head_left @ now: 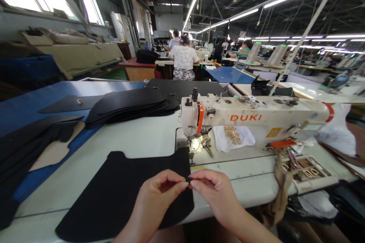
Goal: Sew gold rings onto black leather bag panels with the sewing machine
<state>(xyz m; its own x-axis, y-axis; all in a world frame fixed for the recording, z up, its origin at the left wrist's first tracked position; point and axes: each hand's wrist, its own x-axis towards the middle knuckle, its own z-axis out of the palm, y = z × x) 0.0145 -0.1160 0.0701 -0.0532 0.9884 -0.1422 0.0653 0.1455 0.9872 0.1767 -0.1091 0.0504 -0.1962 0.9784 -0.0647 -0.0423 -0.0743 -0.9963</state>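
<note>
Both hands meet over the right part of a large black panel (114,193) that lies flat on the pale sewing table. My left hand (159,193) and my right hand (212,190) pinch a small dark piece (188,180) between thumbs and forefingers; most of it is hidden by the fingertips. Just beyond them stands a white sewing machine (256,115), its needle area near the panel's upper right corner. Gold-coloured metal rings (232,134) lie on a white cloth (248,138) by the machine's bed.
Stacked black panels (131,104) rest at the back left, with more dark pieces and a beige one (54,153) on the left. A parts tray (313,184) and hanging tan strips (281,193) are at the right. Ahead, a person in a white top (183,59) sits facing away.
</note>
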